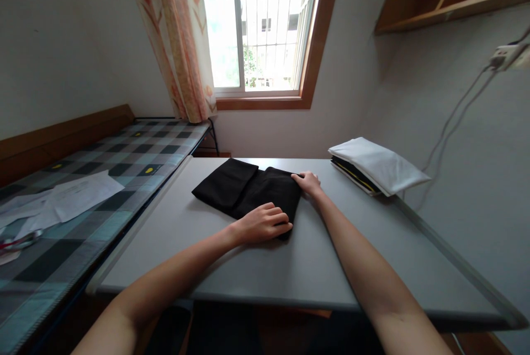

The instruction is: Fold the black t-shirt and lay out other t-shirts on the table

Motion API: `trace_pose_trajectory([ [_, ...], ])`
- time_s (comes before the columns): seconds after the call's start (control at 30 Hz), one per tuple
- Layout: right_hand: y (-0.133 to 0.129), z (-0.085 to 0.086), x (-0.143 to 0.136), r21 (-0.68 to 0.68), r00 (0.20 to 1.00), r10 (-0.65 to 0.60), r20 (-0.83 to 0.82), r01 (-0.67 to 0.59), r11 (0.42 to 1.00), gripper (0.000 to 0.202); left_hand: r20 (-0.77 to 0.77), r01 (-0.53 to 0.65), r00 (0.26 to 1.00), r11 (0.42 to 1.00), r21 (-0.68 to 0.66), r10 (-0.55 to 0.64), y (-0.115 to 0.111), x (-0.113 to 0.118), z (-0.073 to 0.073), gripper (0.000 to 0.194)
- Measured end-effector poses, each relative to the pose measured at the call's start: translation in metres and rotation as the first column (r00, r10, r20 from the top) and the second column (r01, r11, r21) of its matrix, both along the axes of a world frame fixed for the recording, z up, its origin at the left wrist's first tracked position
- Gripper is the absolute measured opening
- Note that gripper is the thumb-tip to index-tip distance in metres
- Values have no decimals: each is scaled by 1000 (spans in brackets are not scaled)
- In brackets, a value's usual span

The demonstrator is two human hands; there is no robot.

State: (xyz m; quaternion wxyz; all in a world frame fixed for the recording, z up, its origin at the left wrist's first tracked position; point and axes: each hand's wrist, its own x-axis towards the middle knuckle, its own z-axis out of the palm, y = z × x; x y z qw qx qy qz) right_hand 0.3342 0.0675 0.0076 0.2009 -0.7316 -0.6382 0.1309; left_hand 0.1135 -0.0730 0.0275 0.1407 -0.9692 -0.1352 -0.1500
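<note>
A folded piece of black cloth [226,183], perhaps a garment, lies on the light grey table [165,250]. It shows a left folded panel and a right part with a crease between them. My left hand [265,223] rests over its near right corner, fingers curled down onto the fabric. At the far right corner, my right hand [308,183] grips the cloth's edge, thumb side toward the fabric. The fingertips of both hands are partly hidden.
A stack of folded white and dark cloth [379,164] sits at the table's right back. To the left is a bed with a checked cover [136,178] and papers [66,200]. A curtain [178,40] hangs beside the window; a wooden shelf [451,7] is upper right.
</note>
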Motion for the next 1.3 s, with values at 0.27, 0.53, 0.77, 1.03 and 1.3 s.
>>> trace_pose_trajectory([
  [0.27, -4, -3, 3, -3, 999, 16, 50, -16, 1000, 47, -5, -40, 999, 999, 5, 40, -2, -1, -7, 28],
  [0.53, -4, -6, -5, 17, 996, 29, 79, -30, 999, 47, -35, -305, 952, 947, -100, 303, 2, -25, 9, 46],
  [0.77, -3, -5, 0, 11, 995, 6, 96, -7, 1000, 46, -58, -491, 871, 862, -130, 487, 0, -53, 3, 33],
  [1.03, -2, 1, 0, 4, 996, 36, 77, -37, 999, 47, -34, -494, 868, 855, -157, 495, 1, -66, 2, 47],
  [1.3, 13, 24, -34, -38, 983, 174, 54, -172, 984, 47, 46, -594, 792, 786, -171, 608, -1, -64, -8, 38],
])
